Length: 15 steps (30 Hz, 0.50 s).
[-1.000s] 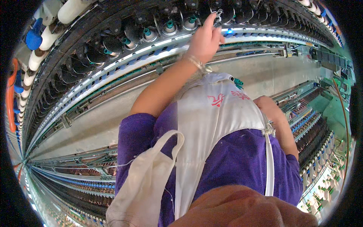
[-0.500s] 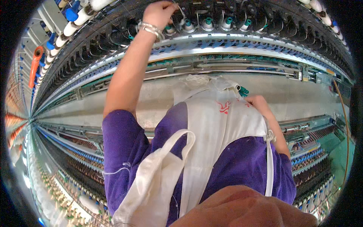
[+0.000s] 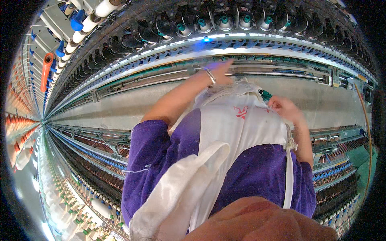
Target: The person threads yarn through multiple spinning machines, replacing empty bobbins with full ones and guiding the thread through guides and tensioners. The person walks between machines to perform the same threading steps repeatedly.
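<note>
My left hand (image 3: 222, 73) is over the machine's front rails, just above the top of my white apron (image 3: 237, 124). It is blurred, with one finger stretched out and nothing seen in it. My right hand (image 3: 283, 108) is at the apron's right edge, its fingers curled together. What they grip, if anything, is hidden. Beside those fingers, green tubes (image 3: 265, 95) stick out of the gathered apron top, one with a round dark open end. Whitish fluff or yarn (image 3: 243, 86) lies at the apron's upper edge. Beyond my left hand stands a row of green-topped bobbins (image 3: 224, 23).
A long spinning frame curves across the far side, with a pale rail (image 3: 257, 51) along its front. A blue light (image 3: 206, 39) glows on it. At left hang white bobbins (image 3: 90, 23) and an orange tube (image 3: 47, 72). Another machine row (image 3: 84, 156) stands behind me.
My left hand has come down from the bobbins toward the apron top. The whitish strand at its fingertips is no longer seen. The blue light now shows. My right hand has shifted slightly.
</note>
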Each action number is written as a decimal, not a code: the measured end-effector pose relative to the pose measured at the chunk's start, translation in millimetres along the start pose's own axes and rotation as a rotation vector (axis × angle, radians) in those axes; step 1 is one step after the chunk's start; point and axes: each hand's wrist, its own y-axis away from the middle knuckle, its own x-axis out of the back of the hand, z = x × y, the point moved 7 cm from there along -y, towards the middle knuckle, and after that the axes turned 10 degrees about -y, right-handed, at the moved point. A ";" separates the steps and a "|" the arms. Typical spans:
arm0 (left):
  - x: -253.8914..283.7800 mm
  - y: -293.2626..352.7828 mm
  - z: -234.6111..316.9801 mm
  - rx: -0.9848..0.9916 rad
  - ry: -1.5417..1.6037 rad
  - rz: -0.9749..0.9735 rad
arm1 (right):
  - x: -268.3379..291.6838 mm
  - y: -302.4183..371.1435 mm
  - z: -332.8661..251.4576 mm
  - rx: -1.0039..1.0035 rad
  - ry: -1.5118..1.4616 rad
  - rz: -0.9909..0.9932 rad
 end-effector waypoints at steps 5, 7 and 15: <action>-53.6 -3.8 -159.4 0.304 0.315 -0.095 | 54.6 -67.4 -15.3 0.036 -0.499 0.352; -91.9 -14.8 -211.5 0.628 0.979 -0.003 | 41.1 -127.1 1.0 -0.070 -0.605 0.298; -182.7 -140.6 -294.4 0.591 1.785 0.258 | -59.9 -338.4 80.2 -0.395 -0.998 0.368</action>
